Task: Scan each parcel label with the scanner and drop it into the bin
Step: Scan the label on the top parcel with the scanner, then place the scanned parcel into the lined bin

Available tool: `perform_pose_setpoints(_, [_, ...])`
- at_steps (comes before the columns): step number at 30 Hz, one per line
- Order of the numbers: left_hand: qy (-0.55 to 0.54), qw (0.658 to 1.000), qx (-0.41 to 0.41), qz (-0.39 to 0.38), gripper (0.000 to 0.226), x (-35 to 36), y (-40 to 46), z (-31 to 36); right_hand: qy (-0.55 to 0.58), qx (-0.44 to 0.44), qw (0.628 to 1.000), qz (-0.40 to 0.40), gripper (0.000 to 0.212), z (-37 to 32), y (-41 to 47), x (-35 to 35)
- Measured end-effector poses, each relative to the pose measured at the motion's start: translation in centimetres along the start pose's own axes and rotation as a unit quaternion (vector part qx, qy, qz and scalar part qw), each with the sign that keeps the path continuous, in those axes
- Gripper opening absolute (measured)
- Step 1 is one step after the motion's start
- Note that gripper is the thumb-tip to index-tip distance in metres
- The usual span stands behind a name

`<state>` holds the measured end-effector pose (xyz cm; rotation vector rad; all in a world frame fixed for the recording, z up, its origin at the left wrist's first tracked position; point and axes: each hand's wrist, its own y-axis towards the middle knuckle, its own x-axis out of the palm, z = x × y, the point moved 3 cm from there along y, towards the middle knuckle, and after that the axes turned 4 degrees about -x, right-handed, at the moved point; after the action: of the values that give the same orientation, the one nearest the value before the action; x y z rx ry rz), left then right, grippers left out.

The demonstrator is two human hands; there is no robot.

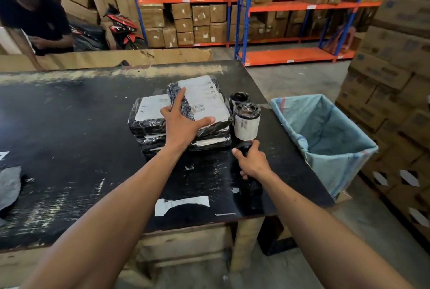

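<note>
Several black-wrapped parcels with white labels are stacked in the middle of the black table (69, 125). My left hand (182, 123) grips the near-left edge of the top parcel (204, 100), thumb on its label, and the parcel sits tilted on the stack. A second stack (149, 114) lies to its left. Two round black-wrapped parcels (246, 121) stand upright to the right of the stacks. My right hand (252, 160) is closed around the handle of the black scanner (244, 149), low over the table near the round parcels. The bin (325, 130), lined with a blue sack, stands off the table's right edge.
A person in a black shirt (35, 16) stands behind the table's far left, by a long cardboard box (104, 58). Shelves of cartons (209, 9) fill the back. Stacked cartons (395, 79) rise to the right of the bin. A grey cloth (9, 186) lies at the table's left edge.
</note>
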<state>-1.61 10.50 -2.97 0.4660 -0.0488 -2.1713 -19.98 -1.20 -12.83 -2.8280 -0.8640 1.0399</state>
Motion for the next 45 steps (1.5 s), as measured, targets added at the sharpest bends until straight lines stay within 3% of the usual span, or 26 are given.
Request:
perform_pose_setpoints(3, [-0.001, 1.0, -0.003, 0.0, 0.112, -0.5, -0.3, -0.2, -0.093, -0.009, 0.996, -0.008, 0.07, -0.5, 0.3, 1.6])
perform_pose_setpoints(10, [0.013, 1.0, 0.002, 0.003, 0.114, -2.2, -0.2, -0.8, -0.108, -0.001, 0.994, -0.037, 0.071, -1.2, 0.5, 3.3])
perform_pose_setpoints(16, [0.008, 1.0, -0.004, 0.003, 0.115, -2.3, 0.4, -0.6, -0.229, -0.04, 0.971, -0.05, 0.08, -3.1, 0.8, 0.2])
perform_pose_setpoints(20, [-0.004, 1.0, 0.003, -0.02, 0.116, -1.1, 0.9, 0.4, -0.031, -0.123, 0.992, 0.007, 0.059, -5.3, 1.9, -5.2])
perform_pose_setpoints(25, [-0.013, 0.997, 0.038, -0.068, 0.114, 2.9, 1.5, 2.5, 0.14, -0.202, 0.969, 0.012, 0.053, -7.3, 3.5, -10.4])
perform_pose_setpoints(28, [-0.016, 0.993, 0.048, -0.109, 0.113, 6.4, 2.0, 4.2, 0.156, -0.222, 0.962, -0.003, 0.054, -7.1, 5.2, -12.3])
perform_pose_setpoints(31, [-0.007, 0.988, 0.05, -0.149, 0.113, 10.9, 2.9, 5.4, 0.12, -0.237, 0.964, 0.019, 0.05, -5.5, 7.8, -14.3])
perform_pose_setpoints(35, [0.008, 0.981, 0.051, -0.188, 0.111, 18.2, 5.2, 6.6, 0.167, -0.244, 0.954, 0.05, 0.06, -1.9, 11.3, -18.4])
perform_pose_setpoints(41, [0.017, 0.96, -0.004, -0.28, 0.11, 31.5, 9.5, 6.8, 0.207, -0.19, 0.958, 0.064, 0.06, 6.0, 19.7, -25.9])
perform_pose_setpoints(45, [0.043, 0.958, -0.065, -0.277, 0.096, 38.5, 11.1, 4.5, 0.199, -0.134, 0.969, 0.061, 0.059, 11.7, 23.6, -28.7])
